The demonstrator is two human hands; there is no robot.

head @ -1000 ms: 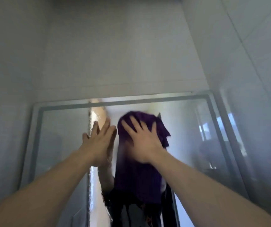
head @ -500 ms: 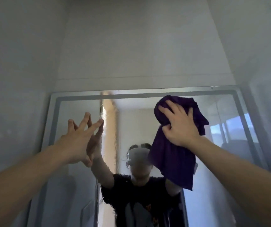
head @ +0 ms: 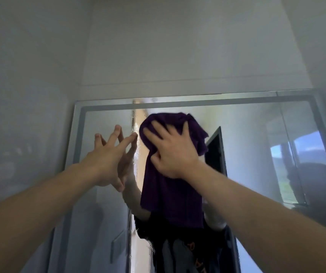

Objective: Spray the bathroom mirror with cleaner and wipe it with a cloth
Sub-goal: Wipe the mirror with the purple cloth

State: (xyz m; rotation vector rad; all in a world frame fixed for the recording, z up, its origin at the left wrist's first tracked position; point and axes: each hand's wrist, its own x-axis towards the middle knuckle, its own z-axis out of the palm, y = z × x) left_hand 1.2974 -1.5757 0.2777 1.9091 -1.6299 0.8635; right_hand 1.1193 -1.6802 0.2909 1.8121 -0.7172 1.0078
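Observation:
The framed bathroom mirror point(head: 246, 146) fills the lower middle of the head view, its top edge just above my hands. My right hand point(head: 173, 152) presses a purple cloth point(head: 170, 196) flat against the glass near the top centre; the cloth hangs down below my palm. My left hand point(head: 109, 158) is to the left of the cloth, fingers spread, fingertips touching the glass, holding nothing. No spray bottle is in view. Wet streaks run down the glass between my two hands.
White walls point(head: 177, 46) rise above and on both sides of the mirror. The glass reflects a person in a dark shirt, a dark doorway point(head: 216, 148) and a bright window point(head: 304, 154) at the right.
My right hand has swept the cloth leftward from the upper right of the glass back to the top centre. My left hand stays spread on the glass, now close beside the cloth.

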